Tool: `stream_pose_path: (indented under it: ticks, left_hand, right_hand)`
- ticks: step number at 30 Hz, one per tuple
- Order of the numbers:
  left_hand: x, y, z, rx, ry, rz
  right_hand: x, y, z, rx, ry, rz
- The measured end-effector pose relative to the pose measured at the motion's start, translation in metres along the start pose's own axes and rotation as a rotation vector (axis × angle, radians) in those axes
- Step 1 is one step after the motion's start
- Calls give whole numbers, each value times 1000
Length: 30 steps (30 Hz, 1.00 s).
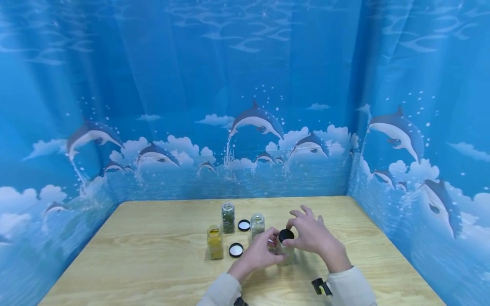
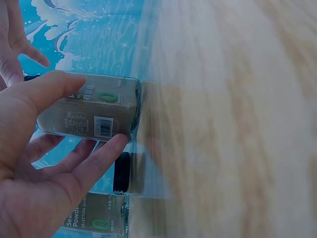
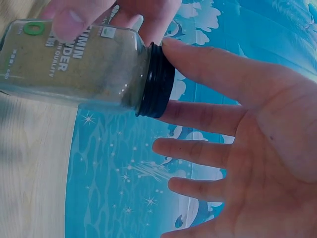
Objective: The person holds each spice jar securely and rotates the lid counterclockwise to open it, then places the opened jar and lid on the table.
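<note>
My left hand [image 1: 262, 253] grips a square glass spice jar [image 3: 99, 74] of brownish powder around its sides, thumb on one face and fingers on another. The jar's label, partly covered by the thumb, shows "UMIN" in the right wrist view. On its mouth sits a black ribbed lid [image 3: 158, 82], also seen from above in the head view. My right hand [image 1: 311, 233] pinches that lid between thumb and index finger, while its other fingers spread away from it. A second powder jar [image 2: 99, 213] stands just beyond the left hand in the left wrist view.
Left of the hands stand lidless jars: one with yellow powder [image 1: 215, 245], one with green contents [image 1: 228, 222], and a paler one [image 1: 257, 225]. Two black lids with white insides, a farther lid [image 1: 243, 225] and a nearer lid [image 1: 236, 250], lie among them on the wooden table [image 1: 153, 255].
</note>
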State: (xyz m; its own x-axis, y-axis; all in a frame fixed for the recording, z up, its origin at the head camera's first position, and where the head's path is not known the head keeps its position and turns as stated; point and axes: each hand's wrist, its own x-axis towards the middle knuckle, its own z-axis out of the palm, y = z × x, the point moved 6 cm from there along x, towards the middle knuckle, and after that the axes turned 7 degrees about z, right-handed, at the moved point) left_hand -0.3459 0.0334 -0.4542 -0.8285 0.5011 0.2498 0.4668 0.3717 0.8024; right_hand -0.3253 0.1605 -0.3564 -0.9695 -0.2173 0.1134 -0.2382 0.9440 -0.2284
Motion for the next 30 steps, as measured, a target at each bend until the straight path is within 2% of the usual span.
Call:
stream_pose_path:
  ticks: [13,30]
  left_hand:
    - [-3,-3,1,-33,-5,-36]
    - [-2,0,1,-40,2,-24]
  right_hand:
    - [2,-2,7,-16,12,24]
    - [2,-6,6,-39,34,12]
